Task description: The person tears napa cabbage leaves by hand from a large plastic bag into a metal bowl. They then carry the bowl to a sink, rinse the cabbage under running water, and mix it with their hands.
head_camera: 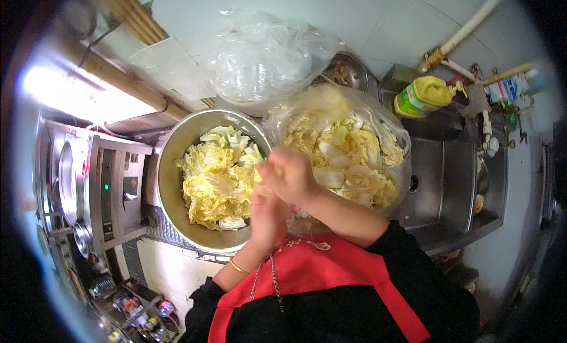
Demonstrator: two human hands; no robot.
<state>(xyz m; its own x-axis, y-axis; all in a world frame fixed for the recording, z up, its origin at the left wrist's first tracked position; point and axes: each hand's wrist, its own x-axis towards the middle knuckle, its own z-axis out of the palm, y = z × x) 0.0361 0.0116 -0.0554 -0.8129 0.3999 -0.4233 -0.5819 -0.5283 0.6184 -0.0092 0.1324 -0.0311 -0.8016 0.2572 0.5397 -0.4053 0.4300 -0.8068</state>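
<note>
Both my hands are close together over the right rim of a large round metal pot point(169, 214), blurred by motion. My right hand point(288, 172) is above, fingers curled; a bit of yellow leaf may lie in it, but I cannot tell. My left hand point(268, 214), a gold bangle at its wrist, is just below with fingers bent; its contents are hidden. Torn napa cabbage leaves point(217, 179) lie in the pot. To the right, a clear plastic bag point(403, 141) stands open with more cabbage leaves point(354, 161) inside.
Behind the pot is another clear plastic bag point(261, 59), beside a dark metal pan point(347, 73). A yellow-green pump bottle point(423, 97) stands by the stainless steel sink point(427, 179) at right. Metal kitchen equipment point(119, 188) is at left, with bottles point(166, 308) on a lower shelf.
</note>
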